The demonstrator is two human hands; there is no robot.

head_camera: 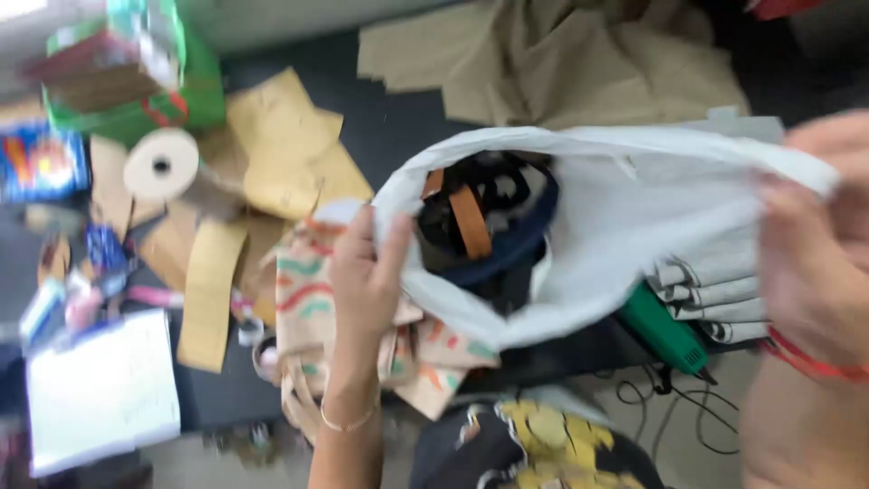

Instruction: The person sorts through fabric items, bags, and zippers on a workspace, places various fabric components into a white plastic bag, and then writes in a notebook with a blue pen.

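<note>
I hold a white plastic bag (pixel 625 226) open over a dark table. My left hand (pixel 367 281) grips the bag's near-left rim, thumb inside the opening. At the frame's right edge my right hand (pixel 815 244), blurred, grips the bag's right rim. Inside the bag lies a dark blue and black item with brown straps (pixel 475 217). A thin bracelet circles my left wrist and a red band my right wrist.
Brown paper pieces (pixel 281 145), a paper roll (pixel 161 165), a green box (pixel 136 72) and small clutter lie at left. Patterned paper bags (pixel 308 290) sit under my left hand. Folded cloth (pixel 715 290) and a green tool (pixel 665 330) lie at right, beige fabric (pixel 579 54) behind.
</note>
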